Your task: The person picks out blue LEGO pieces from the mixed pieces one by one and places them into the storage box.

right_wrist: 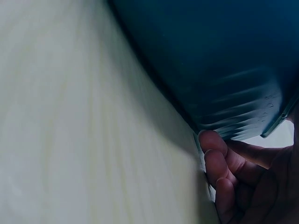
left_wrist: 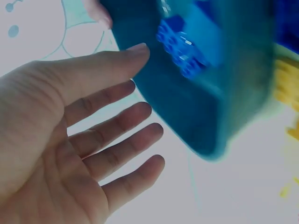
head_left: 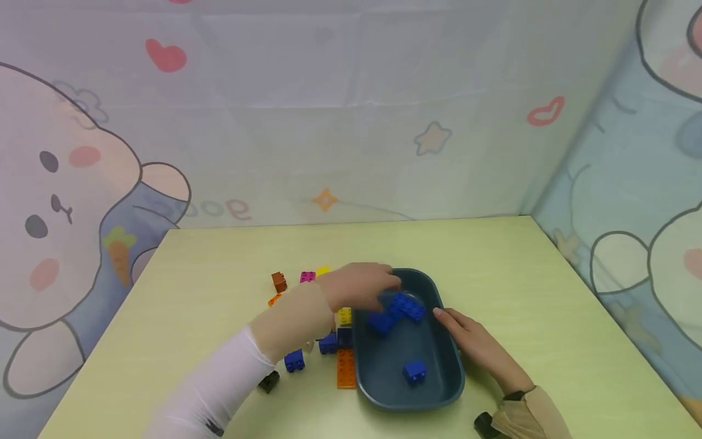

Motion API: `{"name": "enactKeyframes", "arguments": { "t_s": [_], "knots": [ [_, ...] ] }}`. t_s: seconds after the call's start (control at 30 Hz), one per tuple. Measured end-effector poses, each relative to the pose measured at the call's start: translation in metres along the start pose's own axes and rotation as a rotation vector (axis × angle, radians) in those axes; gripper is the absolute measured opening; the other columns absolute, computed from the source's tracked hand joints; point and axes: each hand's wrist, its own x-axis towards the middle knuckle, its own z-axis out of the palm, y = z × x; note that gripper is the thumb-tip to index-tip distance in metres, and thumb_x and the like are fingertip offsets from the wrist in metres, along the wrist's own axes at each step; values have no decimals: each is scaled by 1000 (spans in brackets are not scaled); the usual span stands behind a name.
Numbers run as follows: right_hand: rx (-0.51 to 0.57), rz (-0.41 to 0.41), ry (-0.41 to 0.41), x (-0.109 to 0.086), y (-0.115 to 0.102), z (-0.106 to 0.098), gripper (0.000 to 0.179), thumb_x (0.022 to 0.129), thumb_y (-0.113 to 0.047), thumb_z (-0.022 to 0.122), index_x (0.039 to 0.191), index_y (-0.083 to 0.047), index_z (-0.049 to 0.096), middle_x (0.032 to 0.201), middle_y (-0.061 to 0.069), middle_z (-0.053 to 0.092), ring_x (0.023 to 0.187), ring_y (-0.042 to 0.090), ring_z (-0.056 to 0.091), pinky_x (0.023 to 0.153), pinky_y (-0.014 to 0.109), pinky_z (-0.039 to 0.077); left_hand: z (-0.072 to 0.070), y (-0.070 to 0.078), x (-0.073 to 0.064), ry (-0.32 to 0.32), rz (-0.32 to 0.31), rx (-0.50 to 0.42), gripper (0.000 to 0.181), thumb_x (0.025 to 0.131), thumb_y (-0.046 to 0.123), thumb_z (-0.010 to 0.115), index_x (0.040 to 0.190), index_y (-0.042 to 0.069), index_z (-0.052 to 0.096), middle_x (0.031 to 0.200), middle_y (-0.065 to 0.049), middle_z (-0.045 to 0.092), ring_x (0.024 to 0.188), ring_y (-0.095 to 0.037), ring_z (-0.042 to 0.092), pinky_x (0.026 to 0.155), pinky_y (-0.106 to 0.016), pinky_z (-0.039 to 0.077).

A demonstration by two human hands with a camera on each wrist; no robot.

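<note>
Hovering over the far left end of the bin (head_left: 390, 393), left hand (head_left: 359, 285) has its fingers (left_wrist: 124, 121) apart, gently bent and holding nothing; left-wrist view shows the bare palm, thumb beside the bin's rim. Right hand (head_left: 478, 349) grips the bin's right side: thumb at the rim, other fingers curled in close against the outer wall, low by the surface (right_wrist: 70, 116).

Bin sits on the surface. Inside: two blue blocks (head_left: 408, 306) close together toward the far end, another blue block (head_left: 415, 371) alone near the close end.

Left of bin: loose blocks. Orange plate (head_left: 346, 369) just beside the wall; yellow block (head_left: 344, 316) and dark blue block (head_left: 344, 337) beyond it. Farther off, brown block (head_left: 279, 281), magenta block (head_left: 308, 277), and a black block (head_left: 269, 381) near the sleeve (head_left: 219, 378). Left forearm crosses this scatter, hiding part of it; left hand also covers a stretch of the bin's rim.
</note>
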Motion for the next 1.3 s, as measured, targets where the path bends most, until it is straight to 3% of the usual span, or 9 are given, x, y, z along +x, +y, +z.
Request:
{"name": "enactKeyframes", "arguments": {
  "t_s": [0.33, 0.57, 0.73, 0.87, 1.03, 1.3],
  "knots": [
    [3, -11, 4, 0, 2, -4, 77, 104, -59, 37, 150, 1, 41, 150, 25, 44, 142, 44, 37, 112, 60, 32, 9, -32, -68, 20, -88, -31, 37, 92, 19, 75, 128, 17, 67, 121, -4, 62, 105, -20, 61, 88, -31, 54],
    [9, -19, 3, 1, 2, -3, 78, 103, -61, 37, 150, 0, 42, 150, 24, 46, 141, 44, 38, 112, 60, 33, 15, -46, -116, 3, -186, -60, 42, 89, 23, 79, 128, 15, 67, 133, -5, 60, 120, -24, 59, 96, -37, 53],
    [-5, -13, -1, 1, 3, -4, 79, 104, -61, 37, 151, 2, 40, 151, 25, 43, 142, 44, 36, 112, 60, 32, 21, -56, -144, 11, -229, -87, 38, 87, 19, 80, 124, 14, 69, 122, -5, 62, 104, -23, 64, 87, -37, 56],
    [-14, -6, 0, 1, 2, -6, 81, 103, -62, 36, 153, 2, 36, 153, 26, 39, 144, 45, 33, 113, 61, 30, 26, -64, -162, 30, -289, -134, 37, 87, 16, 79, 123, 13, 68, 116, -5, 62, 100, -22, 62, 82, -36, 56],
    [-15, 15, -4, -1, 3, -8, 82, 103, -62, 36, 154, 3, 34, 155, 27, 37, 145, 45, 30, 114, 61, 28, 36, -72, -181, 26, -356, -188, 38, 86, 15, 80, 122, 11, 69, 114, -6, 64, 102, -23, 62, 85, -40, 56],
    [-13, 29, -1, -5, 5, -9, 82, 103, -61, 36, 154, 4, 33, 156, 28, 35, 145, 46, 28, 114, 62, 27, 59, -76, -196, -30, -397, -262, 36, 82, 13, 84, 115, 9, 69, 113, -8, 64, 101, -26, 63, 88, -45, 55]
  ]
}}
